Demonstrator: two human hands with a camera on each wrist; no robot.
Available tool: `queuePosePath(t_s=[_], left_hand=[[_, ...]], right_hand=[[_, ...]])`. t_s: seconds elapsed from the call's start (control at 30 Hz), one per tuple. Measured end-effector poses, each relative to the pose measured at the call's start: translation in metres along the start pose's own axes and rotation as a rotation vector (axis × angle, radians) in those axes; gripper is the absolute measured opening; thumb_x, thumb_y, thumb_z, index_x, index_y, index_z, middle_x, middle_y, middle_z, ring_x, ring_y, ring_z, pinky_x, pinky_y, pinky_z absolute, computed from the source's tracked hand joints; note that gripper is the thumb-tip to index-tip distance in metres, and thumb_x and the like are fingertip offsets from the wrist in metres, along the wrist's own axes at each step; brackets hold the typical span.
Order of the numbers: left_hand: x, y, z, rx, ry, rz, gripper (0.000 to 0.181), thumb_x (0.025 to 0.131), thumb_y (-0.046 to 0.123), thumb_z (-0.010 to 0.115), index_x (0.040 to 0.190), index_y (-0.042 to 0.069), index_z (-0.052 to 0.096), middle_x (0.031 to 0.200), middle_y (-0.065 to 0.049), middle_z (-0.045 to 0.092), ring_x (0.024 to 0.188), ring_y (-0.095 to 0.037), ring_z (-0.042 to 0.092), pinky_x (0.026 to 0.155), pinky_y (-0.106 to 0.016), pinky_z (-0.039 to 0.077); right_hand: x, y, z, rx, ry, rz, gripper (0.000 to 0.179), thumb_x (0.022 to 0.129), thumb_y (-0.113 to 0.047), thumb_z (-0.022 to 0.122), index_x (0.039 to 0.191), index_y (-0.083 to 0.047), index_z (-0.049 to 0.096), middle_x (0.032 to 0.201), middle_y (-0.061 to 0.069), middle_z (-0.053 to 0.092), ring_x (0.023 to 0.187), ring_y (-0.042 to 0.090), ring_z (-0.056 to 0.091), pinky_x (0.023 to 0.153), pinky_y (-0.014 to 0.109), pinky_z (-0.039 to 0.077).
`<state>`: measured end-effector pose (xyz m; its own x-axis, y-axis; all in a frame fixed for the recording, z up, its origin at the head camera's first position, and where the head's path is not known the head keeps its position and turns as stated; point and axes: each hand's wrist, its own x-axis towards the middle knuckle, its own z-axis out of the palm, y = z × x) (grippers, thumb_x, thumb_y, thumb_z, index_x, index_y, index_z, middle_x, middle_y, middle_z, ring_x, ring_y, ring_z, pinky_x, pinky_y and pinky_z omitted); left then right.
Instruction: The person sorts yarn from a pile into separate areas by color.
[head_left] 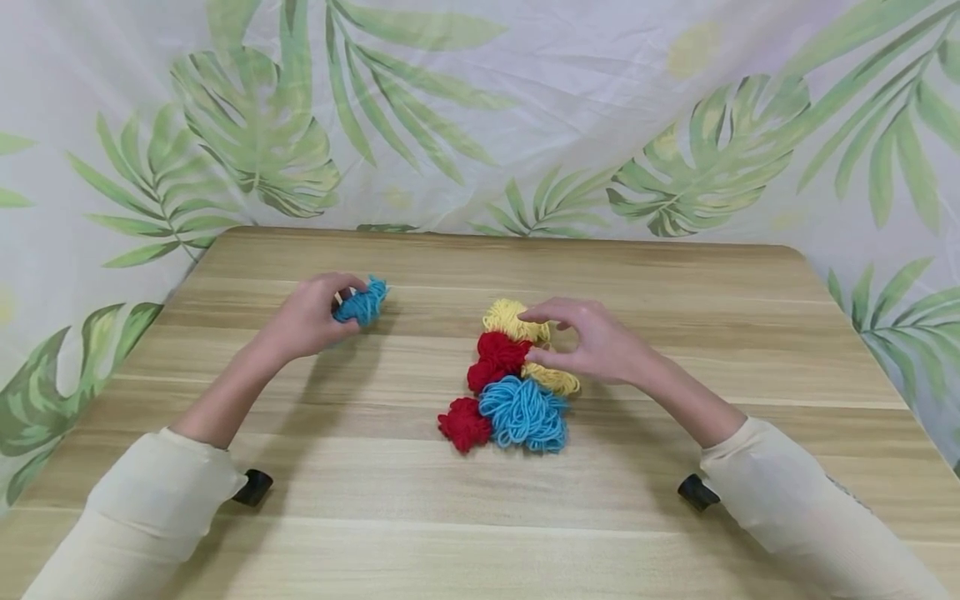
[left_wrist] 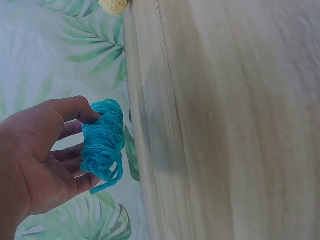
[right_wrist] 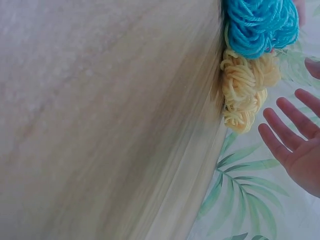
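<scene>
Left grip (head_left: 318, 312) is clamped on a small blue bundle (head_left: 365, 304) of yarn, thumb on one side and fingers on the other, at the left of the surface (head_left: 420, 533). Its far end pokes past the fingertips, and a loose strand (left_wrist: 103, 188) hangs free in the left wrist view. Holding it round the middle probably keeps the soft coils together without crushing them. A gap seems to lie beneath it, since its shadow falls on the wood apart from it.

Right grip (head_left: 592, 343) has thumb and fingers apart, holding nothing, beside the cluster. Its thumb and forefinger straddle the far yellow bundle (head_left: 504, 317) and the upper red bundle (head_left: 495, 358), a pose that looks suited to pinching; whether it touches either is unclear from the head view.

Behind the thumb lies the near yellow bundle (head_left: 557, 381). Closest to the person, the large blue bundle (head_left: 525, 417) sits against the lower red bundle (head_left: 465, 425) on its left. Packed this tightly, these bundles likely prop one another, and lifting one may drag at its neighbours. The held one, well apart, avoids such snagging.
</scene>
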<state>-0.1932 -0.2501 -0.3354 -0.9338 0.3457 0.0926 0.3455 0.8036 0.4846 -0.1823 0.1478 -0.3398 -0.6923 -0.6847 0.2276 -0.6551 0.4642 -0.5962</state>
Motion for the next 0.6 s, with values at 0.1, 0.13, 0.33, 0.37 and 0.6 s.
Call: queuePosePath(t_s=[0.1, 0.13, 0.33, 0.37, 0.6], left_hand=[[-0.001, -0.003, -0.002, -0.006, -0.009, -0.016, 0.042, 0.086, -0.004, 0.072, 0.126, -0.01, 0.062, 0.108, -0.028, 0.064, 0.086, -0.036, 0.063, 0.076, -0.048, 0.053], [-0.001, -0.004, -0.003, -0.01, -0.011, -0.021, 0.042, 0.086, -0.004, 0.072, 0.127, -0.01, 0.062, 0.108, -0.028, 0.063, 0.087, -0.036, 0.063, 0.076, -0.048, 0.053], [-0.004, -0.013, -0.009, -0.024, -0.013, -0.049, 0.044, 0.087, -0.004, 0.073, 0.128, -0.012, 0.06, 0.107, -0.029, 0.061, 0.085, -0.036, 0.061, 0.072, -0.045, 0.052], [-0.004, -0.015, -0.009, -0.02, -0.01, -0.05, 0.044, 0.087, -0.004, 0.073, 0.128, -0.013, 0.06, 0.107, -0.029, 0.061, 0.085, -0.036, 0.061, 0.072, -0.045, 0.052], [-0.006, -0.028, -0.012, -0.003, 0.001, -0.056, 0.044, 0.086, -0.003, 0.074, 0.127, -0.013, 0.06, 0.106, -0.03, 0.062, 0.086, -0.038, 0.063, 0.074, -0.049, 0.053]], right_hand=[[-0.002, 0.0, 0.0, 0.011, -0.006, -0.009, 0.048, 0.091, -0.019, 0.079, 0.132, 0.004, 0.067, 0.133, 0.016, 0.068, 0.122, 0.034, 0.064, 0.096, 0.052, 0.057], [-0.002, 0.0, 0.0, 0.015, -0.007, -0.014, 0.048, 0.092, -0.019, 0.079, 0.131, 0.004, 0.066, 0.132, 0.017, 0.069, 0.12, 0.034, 0.065, 0.095, 0.052, 0.057], [-0.004, -0.001, 0.001, 0.044, -0.015, -0.018, 0.05, 0.091, -0.016, 0.08, 0.134, 0.005, 0.064, 0.132, 0.019, 0.068, 0.112, 0.035, 0.068, 0.092, 0.052, 0.058], [-0.004, -0.001, 0.001, 0.048, -0.016, -0.014, 0.05, 0.091, -0.016, 0.08, 0.134, 0.004, 0.064, 0.132, 0.019, 0.068, 0.111, 0.034, 0.069, 0.092, 0.051, 0.059], [-0.006, -0.003, 0.002, 0.059, -0.023, -0.002, 0.052, 0.09, -0.016, 0.08, 0.135, 0.004, 0.063, 0.131, 0.019, 0.069, 0.107, 0.032, 0.071, 0.09, 0.048, 0.06]])
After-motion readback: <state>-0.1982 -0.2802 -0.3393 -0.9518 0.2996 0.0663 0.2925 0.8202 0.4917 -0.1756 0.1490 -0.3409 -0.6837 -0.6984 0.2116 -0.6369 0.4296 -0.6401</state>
